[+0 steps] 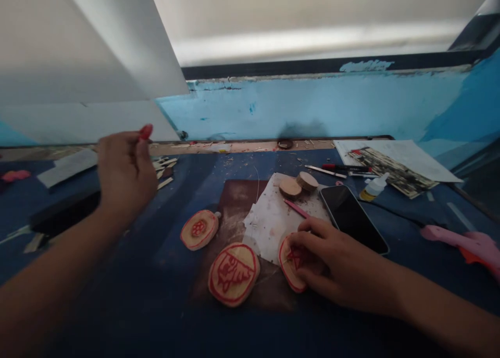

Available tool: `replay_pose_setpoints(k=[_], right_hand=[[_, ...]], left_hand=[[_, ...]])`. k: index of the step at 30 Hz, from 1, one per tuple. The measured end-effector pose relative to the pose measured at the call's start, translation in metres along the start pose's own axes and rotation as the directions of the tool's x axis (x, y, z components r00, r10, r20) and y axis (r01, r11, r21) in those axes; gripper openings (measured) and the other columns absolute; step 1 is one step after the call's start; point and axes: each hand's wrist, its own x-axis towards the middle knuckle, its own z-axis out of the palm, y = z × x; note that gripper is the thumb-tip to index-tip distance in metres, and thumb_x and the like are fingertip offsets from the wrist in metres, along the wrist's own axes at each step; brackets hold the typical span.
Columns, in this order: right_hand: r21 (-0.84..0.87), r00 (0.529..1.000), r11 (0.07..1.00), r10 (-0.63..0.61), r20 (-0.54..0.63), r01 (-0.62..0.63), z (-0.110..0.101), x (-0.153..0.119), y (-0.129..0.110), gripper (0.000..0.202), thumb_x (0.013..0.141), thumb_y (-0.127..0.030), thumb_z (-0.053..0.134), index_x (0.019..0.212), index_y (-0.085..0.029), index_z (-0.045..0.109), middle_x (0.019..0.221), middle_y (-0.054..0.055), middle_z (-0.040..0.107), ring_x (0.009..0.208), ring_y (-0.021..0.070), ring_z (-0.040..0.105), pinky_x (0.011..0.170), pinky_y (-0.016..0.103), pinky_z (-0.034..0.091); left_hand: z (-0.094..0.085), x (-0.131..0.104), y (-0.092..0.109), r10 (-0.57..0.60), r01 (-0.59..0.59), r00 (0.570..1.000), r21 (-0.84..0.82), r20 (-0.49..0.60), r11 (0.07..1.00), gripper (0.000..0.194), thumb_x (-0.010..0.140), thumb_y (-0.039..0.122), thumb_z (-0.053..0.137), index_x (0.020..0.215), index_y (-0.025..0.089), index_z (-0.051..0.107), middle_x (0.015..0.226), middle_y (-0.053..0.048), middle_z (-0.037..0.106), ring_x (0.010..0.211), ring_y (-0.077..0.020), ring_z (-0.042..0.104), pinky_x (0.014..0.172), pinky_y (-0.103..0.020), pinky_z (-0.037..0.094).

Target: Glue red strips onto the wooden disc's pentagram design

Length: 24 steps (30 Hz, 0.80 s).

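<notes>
The right hand [332,261] lies with fingers curled on a round wooden slice with a red star drawing [291,264], flat on the dark blue table [136,285]. The left hand [125,173] hovers raised, fingers loosely bent, holding nothing.

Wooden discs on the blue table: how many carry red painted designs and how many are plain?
Red-painted wooden discs: 3, namely the small one, the middle one and the one under the right hand.
Plain wooden discs: 2, side by side on the white paper.
Total: 5.
The left hand touches none.
</notes>
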Motion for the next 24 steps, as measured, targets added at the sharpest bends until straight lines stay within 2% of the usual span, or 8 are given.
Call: replay_pose_setpoints(k=[3, 6, 10, 13, 17, 21, 22, 24], right_hand=[[-0.015, 1.000, 1.000, -0.015, -0.004, 0.015, -0.001, -0.002, 0.001, 0.043, 0.100, -0.026, 0.065, 0.143, -0.023, 0.065, 0.140, 0.014, 0.059, 0.121, 0.0277, 0.065, 0.108, 0.047, 0.053], [-0.021, 0.999, 0.999, -0.034, -0.005, 0.034, -0.003, -0.003, 0.001, 0.045, 0.100, -0.027, 0.068, 0.144, -0.024, 0.065, 0.140, 0.014, 0.061, 0.124, 0.0284, 0.064, 0.110, 0.047, 0.052], [-0.022, 0.998, 0.998, -0.052, -0.028, 0.051, -0.002, -0.005, 0.003, 0.043, 0.100, -0.028, 0.069, 0.143, -0.023, 0.066, 0.137, 0.014, 0.064, 0.121, 0.0275, 0.065, 0.107, 0.045, 0.053], [-0.029, 0.997, 0.998, -0.052, -0.059, 0.051, 0.000, -0.004, 0.005, 0.042, 0.097, -0.027, 0.073, 0.138, -0.020, 0.068, 0.126, 0.013, 0.069, 0.114, 0.0285, 0.065, 0.101, 0.046, 0.053], [-0.022, 0.995, 0.998, -0.059, -0.081, 0.057, 0.000, 0.001, 0.003, 0.032, 0.092, -0.026, 0.080, 0.123, -0.021, 0.072, 0.109, 0.008, 0.075, 0.101, 0.0269, 0.065, 0.091, 0.043, 0.052], [-0.001, 0.992, 0.999, -0.046, -0.118, 0.046, -0.009, -0.001, -0.001, 0.044, 0.087, -0.031, 0.086, 0.128, -0.023, 0.072, 0.118, 0.008, 0.076, 0.107, 0.0281, 0.067, 0.095, 0.044, 0.052], [0.042, 0.990, 0.999, -0.026, -0.138, 0.032, -0.012, -0.004, -0.002, 0.048, 0.087, -0.035, 0.087, 0.130, -0.023, 0.071, 0.121, 0.009, 0.076, 0.110, 0.0289, 0.067, 0.098, 0.045, 0.053], [0.278, 0.986, 0.961, 0.045, -0.161, 0.001, -0.016, -0.009, -0.003, 0.048, 0.093, -0.044, 0.083, 0.134, -0.023, 0.072, 0.124, 0.010, 0.077, 0.112, 0.0294, 0.070, 0.099, 0.045, 0.055]], left_hand=[[-0.002, -0.032, 0.057, 0.125, -0.125, 0.992, -0.046, -0.014, 0.991, 0.030, 0.108, 0.039, 0.068, 0.128, 0.018, 0.070, 0.138, -0.011, 0.070, 0.132, -0.0326, 0.064, 0.115, -0.061, 0.049], [-0.004, -0.059, 0.109, 0.185, -0.178, 0.982, -0.155, 0.035, 0.972, 0.017, 0.111, 0.024, 0.053, 0.119, 0.020, 0.067, 0.136, -0.013, 0.070, 0.132, -0.0285, 0.064, 0.115, -0.053, 0.048], [-0.008, -0.081, 0.154, 0.203, -0.161, 0.970, -0.276, 0.132, 0.948, 0.022, 0.109, 0.014, 0.047, 0.121, 0.023, 0.064, 0.134, -0.011, 0.068, 0.137, -0.0258, 0.062, 0.114, -0.046, 0.050], [-0.004, -0.092, 0.171, 0.226, -0.153, 0.958, -0.354, 0.176, 0.923, 0.025, 0.107, 0.009, 0.048, 0.122, 0.024, 0.061, 0.138, -0.010, 0.065, 0.137, -0.0236, 0.061, 0.115, -0.042, 0.050], [0.008, -0.103, 0.181, 0.288, -0.150, 0.928, -0.469, 0.238, 0.870, 0.027, 0.107, 0.007, 0.052, 0.126, 0.023, 0.059, 0.146, -0.010, 0.060, 0.139, -0.0218, 0.058, 0.119, -0.039, 0.048], [0.015, -0.109, 0.185, 0.324, -0.111, 0.904, -0.578, 0.280, 0.808, 0.029, 0.107, 0.007, 0.054, 0.133, 0.020, 0.059, 0.149, -0.011, 0.056, 0.140, -0.0197, 0.056, 0.118, -0.034, 0.048], [0.016, -0.110, 0.185, 0.334, -0.111, 0.900, -0.596, 0.280, 0.796, 0.031, 0.107, 0.006, 0.054, 0.134, 0.020, 0.059, 0.150, -0.011, 0.055, 0.142, -0.0203, 0.054, 0.119, -0.034, 0.047], [0.015, -0.111, 0.184, 0.375, -0.141, 0.889, -0.621, 0.264, 0.771, 0.031, 0.106, 0.006, 0.056, 0.134, 0.019, 0.060, 0.151, -0.012, 0.053, 0.146, -0.0240, 0.051, 0.123, -0.039, 0.045]])
